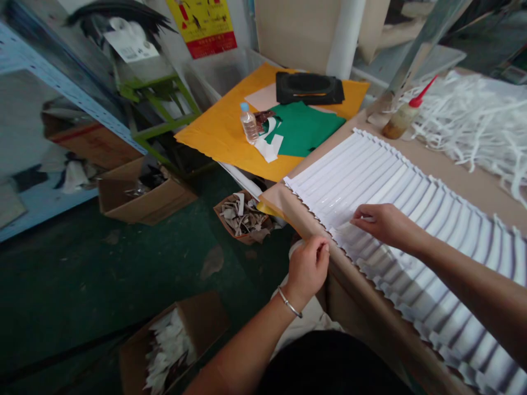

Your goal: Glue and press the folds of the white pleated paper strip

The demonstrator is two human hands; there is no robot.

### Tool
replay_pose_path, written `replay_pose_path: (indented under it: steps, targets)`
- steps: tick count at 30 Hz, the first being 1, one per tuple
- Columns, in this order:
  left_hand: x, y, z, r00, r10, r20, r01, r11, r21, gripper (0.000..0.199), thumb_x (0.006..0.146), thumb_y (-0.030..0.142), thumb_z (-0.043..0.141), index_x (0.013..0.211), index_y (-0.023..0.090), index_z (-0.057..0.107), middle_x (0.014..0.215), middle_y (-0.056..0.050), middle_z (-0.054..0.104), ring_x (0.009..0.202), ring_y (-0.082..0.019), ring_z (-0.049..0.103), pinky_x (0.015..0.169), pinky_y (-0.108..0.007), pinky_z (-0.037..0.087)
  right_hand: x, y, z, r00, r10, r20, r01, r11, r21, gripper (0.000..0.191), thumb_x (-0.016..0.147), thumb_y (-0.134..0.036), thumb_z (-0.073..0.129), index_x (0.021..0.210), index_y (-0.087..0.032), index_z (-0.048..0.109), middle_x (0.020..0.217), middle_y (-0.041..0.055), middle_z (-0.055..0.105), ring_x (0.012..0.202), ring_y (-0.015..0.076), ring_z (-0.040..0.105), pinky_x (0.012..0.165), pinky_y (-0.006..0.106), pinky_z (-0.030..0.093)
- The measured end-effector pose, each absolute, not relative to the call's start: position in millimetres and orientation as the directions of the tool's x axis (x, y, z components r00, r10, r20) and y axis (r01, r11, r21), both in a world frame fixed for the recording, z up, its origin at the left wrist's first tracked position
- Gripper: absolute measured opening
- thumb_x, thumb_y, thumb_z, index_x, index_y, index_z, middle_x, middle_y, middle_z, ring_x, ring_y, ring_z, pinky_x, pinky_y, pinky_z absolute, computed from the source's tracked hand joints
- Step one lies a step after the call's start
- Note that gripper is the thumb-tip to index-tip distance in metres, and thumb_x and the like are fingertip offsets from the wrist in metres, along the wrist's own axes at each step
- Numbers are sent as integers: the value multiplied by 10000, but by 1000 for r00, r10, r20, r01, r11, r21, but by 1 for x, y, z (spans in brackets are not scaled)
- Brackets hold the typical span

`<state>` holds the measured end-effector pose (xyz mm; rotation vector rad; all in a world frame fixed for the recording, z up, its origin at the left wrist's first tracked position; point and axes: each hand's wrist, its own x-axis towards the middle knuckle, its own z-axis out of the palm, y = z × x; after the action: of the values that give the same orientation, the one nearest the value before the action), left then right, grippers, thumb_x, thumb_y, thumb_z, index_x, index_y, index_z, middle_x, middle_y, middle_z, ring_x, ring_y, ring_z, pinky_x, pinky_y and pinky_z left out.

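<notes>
Overlapping white strips (349, 167) lie in a long row along the brown work table (284, 200), their ends forming a jagged line by the table's front edge. Over the strips, my right hand (382, 222) has thumb and forefinger pinched together; whatever is between the fingertips is too small to make out. My left hand (308, 266) is curled closed at the front edge, beside the strip ends, and its fingers hide anything in them. A silver bangle (289, 302) circles the left wrist.
Beyond the strips stand a red-tipped glue bottle (401, 118) and a heap of white strips (481, 115). A water bottle (248, 125) and green sheet (307, 129) rest on yellow sheeting (218, 120). Cardboard boxes (144, 203) and a scrap box (242, 216) sit on the floor.
</notes>
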<state>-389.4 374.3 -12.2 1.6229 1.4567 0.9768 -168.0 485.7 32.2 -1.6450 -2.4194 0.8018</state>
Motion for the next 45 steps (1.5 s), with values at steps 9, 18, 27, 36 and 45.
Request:
replay_pose_path:
  steps: [9,18,27,36,45]
  targets:
    - [-386,396,-13,258,907,332,737,-407,539,275,1006,142,448,1189,159,653,1038,-91,669,987,-231,600,891,-375,526,-169,512,29,-408,889,-208,847,284,-449,242,874,-409,565,825,-220,709,680,13,683,602,152,583,609,281,399]
    - [-379,414,-12,379,881,284,835,-457,305,346,1032,196,461,1341,189,616,991,-81,606,945,-233,544,798,-370,492,-171,516,28,-415,884,-216,849,291,-441,226,886,-392,575,839,-226,721,700,22,708,612,156,598,609,284,404]
    - [-376,418,-14,374,887,270,863,-440,250,331,1013,177,500,1316,201,633,963,-78,586,921,-230,533,780,-375,475,-139,534,34,-403,879,-254,860,269,-433,204,883,-404,601,847,-250,731,703,13,714,643,167,633,637,287,417]
    - [-375,418,-21,323,881,346,853,-429,297,334,967,133,564,1281,215,643,938,-69,599,902,-225,546,783,-376,471,-77,591,38,-191,964,-184,937,123,-327,244,838,-458,646,824,-226,721,699,28,695,624,176,610,592,291,408]
    - [-374,419,-20,302,884,356,855,-416,311,370,935,78,565,1268,215,646,918,-66,591,869,-218,536,766,-372,466,-89,601,25,-194,964,-183,938,128,-321,212,817,-430,638,781,-240,725,651,1,686,597,155,601,590,275,405]
